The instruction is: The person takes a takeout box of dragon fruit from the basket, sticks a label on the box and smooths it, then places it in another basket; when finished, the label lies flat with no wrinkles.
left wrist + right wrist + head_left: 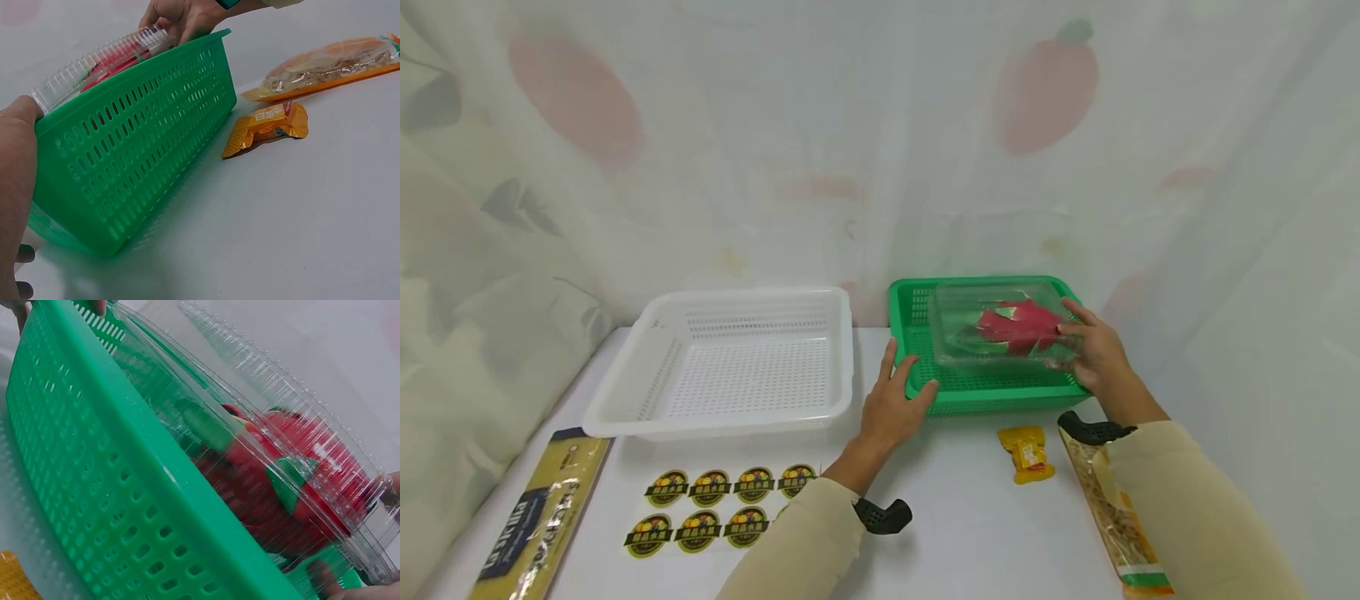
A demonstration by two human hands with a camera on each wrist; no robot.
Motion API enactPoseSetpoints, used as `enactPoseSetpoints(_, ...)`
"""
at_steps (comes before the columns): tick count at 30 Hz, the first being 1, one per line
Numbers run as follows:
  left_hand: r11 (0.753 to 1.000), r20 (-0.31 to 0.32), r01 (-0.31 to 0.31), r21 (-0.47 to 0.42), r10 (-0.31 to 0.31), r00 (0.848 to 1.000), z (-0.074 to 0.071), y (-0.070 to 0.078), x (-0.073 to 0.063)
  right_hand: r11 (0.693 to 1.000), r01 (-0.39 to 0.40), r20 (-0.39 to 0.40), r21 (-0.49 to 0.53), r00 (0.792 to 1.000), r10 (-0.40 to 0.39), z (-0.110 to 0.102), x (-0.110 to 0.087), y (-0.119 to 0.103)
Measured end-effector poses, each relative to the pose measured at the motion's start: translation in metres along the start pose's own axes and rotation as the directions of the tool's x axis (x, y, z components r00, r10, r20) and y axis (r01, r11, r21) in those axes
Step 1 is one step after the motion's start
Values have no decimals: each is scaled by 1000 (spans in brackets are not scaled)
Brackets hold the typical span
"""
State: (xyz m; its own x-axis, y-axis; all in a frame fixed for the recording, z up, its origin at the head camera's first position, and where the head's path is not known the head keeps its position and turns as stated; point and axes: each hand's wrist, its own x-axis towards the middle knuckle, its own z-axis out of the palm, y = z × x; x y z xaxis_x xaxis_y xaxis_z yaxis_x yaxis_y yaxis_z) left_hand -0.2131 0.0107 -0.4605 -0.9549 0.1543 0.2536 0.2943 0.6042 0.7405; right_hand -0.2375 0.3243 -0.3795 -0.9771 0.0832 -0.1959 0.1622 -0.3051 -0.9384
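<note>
A clear plastic clamshell box [955, 325] with a red dragon fruit [1018, 325] inside lies tilted in the green basket [985, 406]. My right hand [1097, 350] grips the box by its right end, thumb and fingers on either side of the plastic. Whether the lid is fully closed I cannot tell. At the basket's left front corner my left hand [891, 408] rests against the rim with fingers spread. In the left wrist view, the left hand [15, 169] shows only in part, beside the basket wall [144, 137].
To the left stands a white perforated basket [718, 425]. In front of it lies a sheet of round fruit stickers [697, 531]. A gold flat packet [542, 508] is at far left. Right of centre are an orange wrapped snack [1028, 454] and a long clear-and-orange bag [1112, 517].
</note>
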Motion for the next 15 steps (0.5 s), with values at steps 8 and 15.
enactPoseSetpoints(8, 1000, 18, 6, 2, -6, 1000, -3, 2, -1, 999, -12, -14, 31, 1000, 13, 0, -10, -1)
enactPoseSetpoints(15, 1000, 37, 21, 11, -21, 999, -7, 4, 1, 998, -2, -5, 62, 1000, 2, 1, -17, -7)
